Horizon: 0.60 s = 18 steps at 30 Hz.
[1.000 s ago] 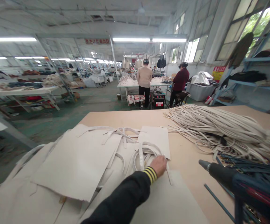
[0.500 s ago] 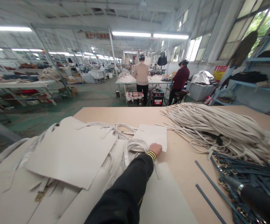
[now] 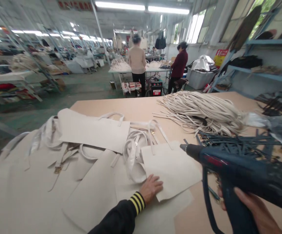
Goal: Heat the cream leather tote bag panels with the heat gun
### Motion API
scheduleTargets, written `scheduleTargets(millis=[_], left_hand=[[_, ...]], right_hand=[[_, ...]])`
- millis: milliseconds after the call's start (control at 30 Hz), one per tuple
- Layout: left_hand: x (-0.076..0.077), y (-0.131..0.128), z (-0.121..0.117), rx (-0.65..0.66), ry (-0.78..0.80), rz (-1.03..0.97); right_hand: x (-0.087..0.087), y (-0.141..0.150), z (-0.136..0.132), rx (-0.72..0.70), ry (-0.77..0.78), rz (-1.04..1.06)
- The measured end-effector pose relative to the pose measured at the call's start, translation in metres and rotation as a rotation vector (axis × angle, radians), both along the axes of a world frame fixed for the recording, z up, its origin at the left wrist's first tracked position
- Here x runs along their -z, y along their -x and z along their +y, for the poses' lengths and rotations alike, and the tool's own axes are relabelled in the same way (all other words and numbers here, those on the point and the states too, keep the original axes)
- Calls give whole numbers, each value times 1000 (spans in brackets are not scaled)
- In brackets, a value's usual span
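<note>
My left hand, in a black sleeve with a yellow-striped cuff, rests with fingers stretched out at the left edge of a cream bag panel. The panel has a strap handle standing up from its top edge. At the right, my right hand grips a dark blue heat gun by its handle. Its metal nozzle points left, above the panel. Beside my left hand lies a coiled pale strap. More cream panels with straps are piled to the left.
A big bundle of cream straps lies on the tan tabletop. Dark blue straps with metal fittings lie behind the heat gun. Two people stand by a table further back. Shelves line the right wall.
My left hand has come nearer, and the panel with its handle now lies closer to me. The heat gun has risen from the lower right into view. The camera view has tilted down.
</note>
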<state>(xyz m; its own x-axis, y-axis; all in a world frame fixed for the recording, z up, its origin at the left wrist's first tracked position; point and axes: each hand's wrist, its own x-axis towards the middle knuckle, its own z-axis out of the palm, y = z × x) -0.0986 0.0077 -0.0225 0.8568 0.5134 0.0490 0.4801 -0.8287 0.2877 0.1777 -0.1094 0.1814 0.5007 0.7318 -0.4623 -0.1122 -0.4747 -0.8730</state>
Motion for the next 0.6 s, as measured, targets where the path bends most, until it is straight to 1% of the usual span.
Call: scheduleTargets(millis=[100,200,267,333,467,600], left_hand=[[-1,10,-13,-13,14,-2],[-7,18,-22,-53,16,22],[-10,21,-26,-78,9,41],[-10,22,-30,-88,3,62],[-12,24,-34,-114,11,70],[-12,25,-37,-160,17,59]], right_hand=[[2,20,8,-73,-121,132],[9,41,29,-177,-178,207],[17,51,44,-240,-198,218],[23,59,59,-260,-212,199],[33,60,79,-253,-208,160],[40,50,85,-254,-191,107]])
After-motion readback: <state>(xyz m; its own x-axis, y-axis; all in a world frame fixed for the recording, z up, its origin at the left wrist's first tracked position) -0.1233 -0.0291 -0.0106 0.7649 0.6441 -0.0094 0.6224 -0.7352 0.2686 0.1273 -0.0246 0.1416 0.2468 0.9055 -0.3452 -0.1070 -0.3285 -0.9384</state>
